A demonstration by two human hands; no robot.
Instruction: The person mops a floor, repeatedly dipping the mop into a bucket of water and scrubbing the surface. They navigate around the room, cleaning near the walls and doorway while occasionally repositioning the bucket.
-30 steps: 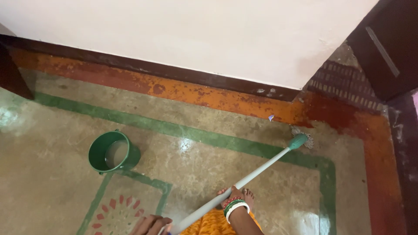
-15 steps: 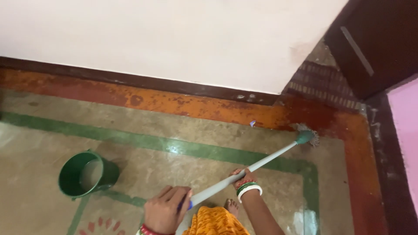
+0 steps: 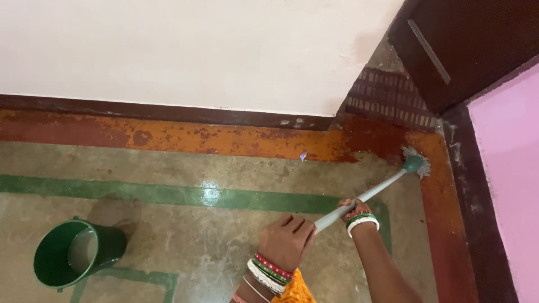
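Note:
A mop with a pale grey-green pole (image 3: pixel 370 193) slants from the lower middle up to the right. Its teal head (image 3: pixel 416 162) with grey strands rests on the red-brown floor border near the doorway corner. My left hand (image 3: pixel 287 241) is closed around the near end of the pole, several bangles on its wrist. My right hand (image 3: pixel 353 207) grips the pole farther up, also with bangles. A green bucket (image 3: pixel 77 252) holding cloudy water stands at lower left, apart from both hands.
A white wall (image 3: pixel 196 50) with a dark skirting runs across the back. A dark wooden door (image 3: pixel 477 39) stands at top right, a pink wall (image 3: pixel 508 185) at the right edge. A small pale scrap (image 3: pixel 303 156) lies on the orange border. The floor shines wet.
Both hands have pushed the mop forward and to the right, its head sliding from the green line to the red border by the doorway. The view has shifted right, so the bucket sits farther left.

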